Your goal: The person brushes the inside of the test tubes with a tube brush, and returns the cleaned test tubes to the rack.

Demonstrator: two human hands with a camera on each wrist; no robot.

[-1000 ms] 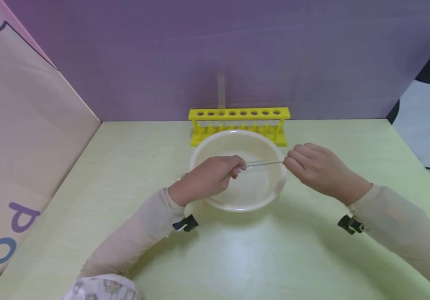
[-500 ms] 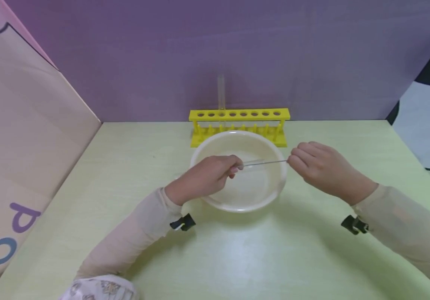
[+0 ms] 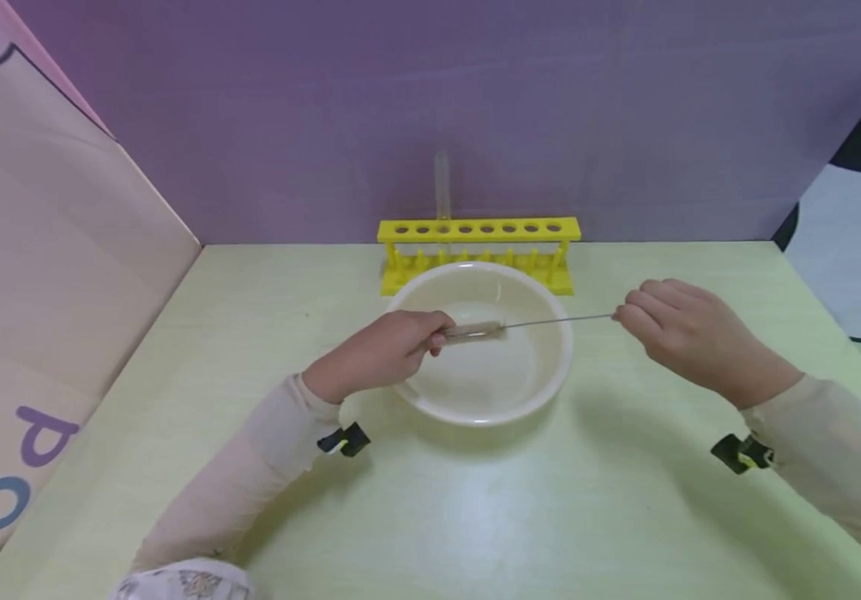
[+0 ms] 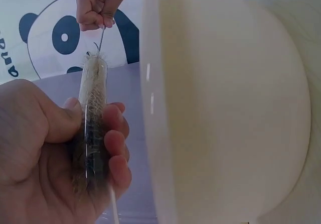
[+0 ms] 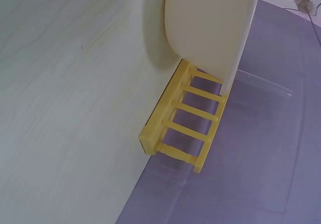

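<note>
Head view: left hand (image 3: 377,354) grips a test tube (image 3: 468,332) (brush (image 4: 93,78) inside), right hand (image 3: 700,337) pinches its wire handle (image 3: 559,321).

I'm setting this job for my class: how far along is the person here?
Done, apparently: one test tube stands in the yellow rack; whether it's clean can't be judged. In hand: the left hand grips another tube above the basin, a brush inside it, while the right hand holds the brush's wire. Remaining, probably: removing the brush and racking this tube, since empty holes show.
</note>
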